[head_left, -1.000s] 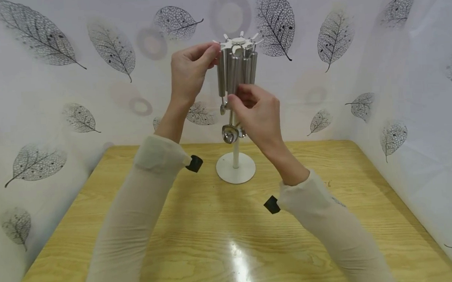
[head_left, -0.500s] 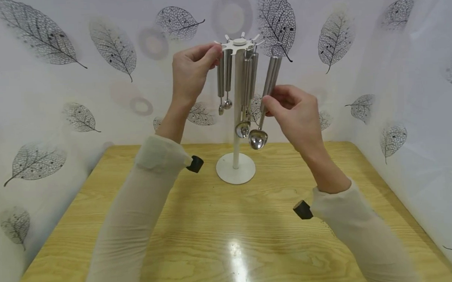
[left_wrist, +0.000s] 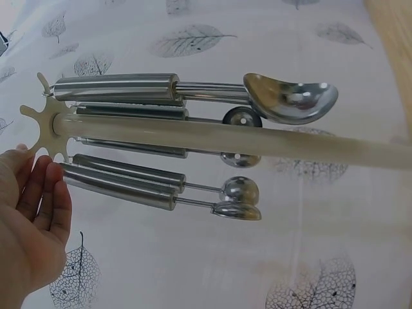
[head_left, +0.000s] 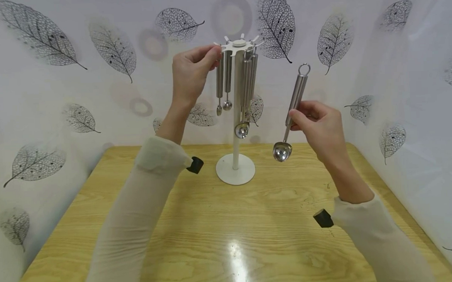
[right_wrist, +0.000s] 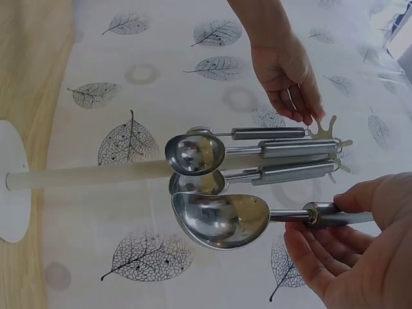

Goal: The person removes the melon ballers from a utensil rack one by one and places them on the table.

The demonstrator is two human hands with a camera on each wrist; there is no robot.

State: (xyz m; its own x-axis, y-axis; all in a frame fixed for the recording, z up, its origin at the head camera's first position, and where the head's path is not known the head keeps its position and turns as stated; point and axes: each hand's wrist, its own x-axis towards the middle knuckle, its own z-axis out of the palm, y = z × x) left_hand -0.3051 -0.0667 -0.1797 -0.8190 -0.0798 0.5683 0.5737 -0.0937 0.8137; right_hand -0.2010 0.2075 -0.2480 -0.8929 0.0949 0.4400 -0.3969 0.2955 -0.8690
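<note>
In the head view a white stand with a star-shaped hook top [head_left: 239, 44] rises at the back middle. My left hand [head_left: 191, 73] pinches one of its hook arms between thumb and fingers. Out to the right of the stand, my right hand [head_left: 324, 129] grips the lower handle of an ice cream scoop [head_left: 297, 95], bowl down and ring up. The right wrist view shows that scoop's shiny bowl [right_wrist: 222, 222] close up, apart from the hanging tools. Several steel scoops and small ballers still hang from the hooks, among them a larger scoop [left_wrist: 290, 100] in the left wrist view.
The stand's round white base [head_left: 227, 171] rests on a wooden table [head_left: 199, 237] near its back edge. A leaf-patterned cloth [head_left: 110, 49] surrounds the table at the back and sides. Black wrist pieces [head_left: 323, 218] stick out from both sleeves.
The right hand has drawn the ice cream scoop off the front of the stand, then right and lower, turning it slightly. The left hand stays at the hook arm.
</note>
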